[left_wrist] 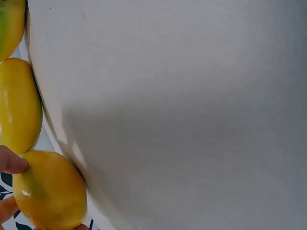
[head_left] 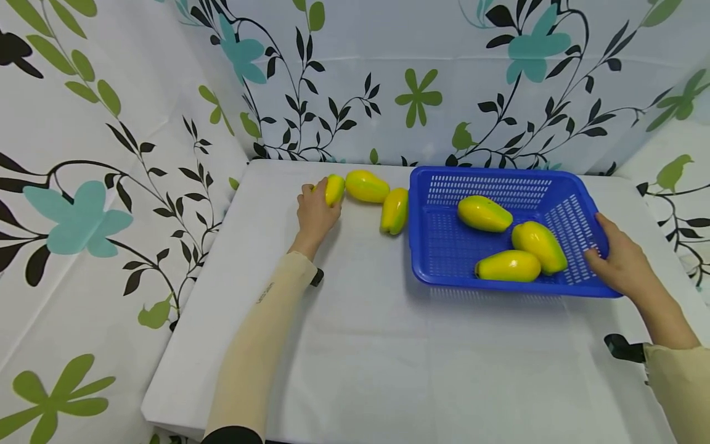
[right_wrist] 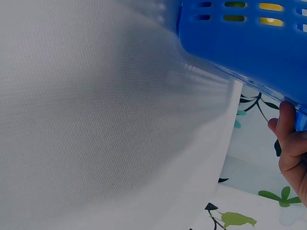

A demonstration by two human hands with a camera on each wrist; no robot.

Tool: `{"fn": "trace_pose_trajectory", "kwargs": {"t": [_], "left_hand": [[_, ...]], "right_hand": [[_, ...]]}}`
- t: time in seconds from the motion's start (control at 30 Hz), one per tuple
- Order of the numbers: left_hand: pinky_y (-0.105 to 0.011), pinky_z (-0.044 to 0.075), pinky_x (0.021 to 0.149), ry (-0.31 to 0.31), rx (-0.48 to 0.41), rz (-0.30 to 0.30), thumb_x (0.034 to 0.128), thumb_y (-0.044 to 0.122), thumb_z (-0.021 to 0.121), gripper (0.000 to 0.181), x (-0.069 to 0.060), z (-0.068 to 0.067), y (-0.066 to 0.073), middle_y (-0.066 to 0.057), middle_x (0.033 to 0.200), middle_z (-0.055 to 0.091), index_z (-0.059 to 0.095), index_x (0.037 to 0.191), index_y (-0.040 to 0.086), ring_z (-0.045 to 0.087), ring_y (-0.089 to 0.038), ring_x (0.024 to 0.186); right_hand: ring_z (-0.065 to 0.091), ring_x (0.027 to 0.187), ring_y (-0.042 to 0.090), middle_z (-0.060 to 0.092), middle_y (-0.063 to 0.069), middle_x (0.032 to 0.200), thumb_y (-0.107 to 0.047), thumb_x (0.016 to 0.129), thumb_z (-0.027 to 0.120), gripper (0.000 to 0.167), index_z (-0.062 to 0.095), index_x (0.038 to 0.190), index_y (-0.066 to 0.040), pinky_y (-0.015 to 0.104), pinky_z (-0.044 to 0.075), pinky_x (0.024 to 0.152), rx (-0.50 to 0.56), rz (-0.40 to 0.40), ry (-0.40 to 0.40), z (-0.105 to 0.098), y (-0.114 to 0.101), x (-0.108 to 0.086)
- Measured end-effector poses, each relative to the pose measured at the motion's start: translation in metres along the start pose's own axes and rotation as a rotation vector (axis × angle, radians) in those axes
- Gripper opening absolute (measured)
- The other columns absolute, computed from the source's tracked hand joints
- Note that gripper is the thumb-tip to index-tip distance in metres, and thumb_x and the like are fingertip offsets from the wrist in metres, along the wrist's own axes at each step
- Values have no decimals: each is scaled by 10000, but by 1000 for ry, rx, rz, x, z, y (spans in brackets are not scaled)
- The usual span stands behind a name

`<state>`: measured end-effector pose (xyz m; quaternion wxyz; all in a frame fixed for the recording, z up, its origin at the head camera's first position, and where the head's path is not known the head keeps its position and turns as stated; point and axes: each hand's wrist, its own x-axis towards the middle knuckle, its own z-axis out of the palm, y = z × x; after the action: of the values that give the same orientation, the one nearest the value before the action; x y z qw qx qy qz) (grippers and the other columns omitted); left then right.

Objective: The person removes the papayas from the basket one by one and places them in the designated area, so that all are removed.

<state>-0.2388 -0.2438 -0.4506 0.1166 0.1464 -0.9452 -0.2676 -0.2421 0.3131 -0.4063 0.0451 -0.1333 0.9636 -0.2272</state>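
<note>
At the table's far left part, my left hand grips a yellow-green mango, its thumb and fingers around the fruit. The left wrist view shows this held mango touching the one beside it. Two more mangoes, one lying sideways and one pointing towards me, continue the row up to a blue plastic basket. Inside the basket lie three mangoes: one at the back, one at the right and one in front. My right hand holds the basket's right end, thumb over the rim.
A white cloth covers the table. Behind it and at both sides hangs a white curtain with leaf and flower prints. The basket has slotted walls and takes up the table's right half towards the back.
</note>
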Motion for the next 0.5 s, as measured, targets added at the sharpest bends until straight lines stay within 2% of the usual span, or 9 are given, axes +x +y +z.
{"fn": "trace_pose_trajectory", "kwargs": {"t": [0.17,0.23,0.3,0.4,0.5], "left_hand": [[-531,510,844,-11,8,0,895,212,648,656,1,1,2,-256,1352,407,405,1497,115,481,-412,1119],[-525,487,895,-6,18,10,887,211,656,670,0,1,4,-262,1360,410,398,1498,111,474,-417,1154],[-519,425,990,0,32,29,881,212,663,679,0,0,5,-272,1381,408,397,1497,106,438,-417,1227],[-508,274,1119,4,51,68,881,224,664,684,0,-2,11,-293,1432,375,395,1498,101,343,-415,1345],[-515,177,1165,0,62,107,909,252,624,659,-1,-5,19,-302,1472,327,388,1503,95,262,-431,1403]], "right_hand": [[343,1134,683,281,491,1361,-89,937,495,774,29,1536,69,789,284,896,-3,-6,3,0,0,0],[348,1123,680,286,493,1352,-87,937,494,774,28,1535,70,789,289,892,-2,-6,4,0,0,1],[352,1115,676,291,494,1345,-82,936,493,773,29,1534,75,787,293,890,0,-4,7,0,0,1],[358,1108,672,294,494,1341,-79,936,494,772,30,1531,81,784,302,884,1,1,7,1,0,1],[359,1113,671,292,490,1351,-84,938,495,774,28,1532,80,782,305,882,2,6,2,1,1,2]]}}
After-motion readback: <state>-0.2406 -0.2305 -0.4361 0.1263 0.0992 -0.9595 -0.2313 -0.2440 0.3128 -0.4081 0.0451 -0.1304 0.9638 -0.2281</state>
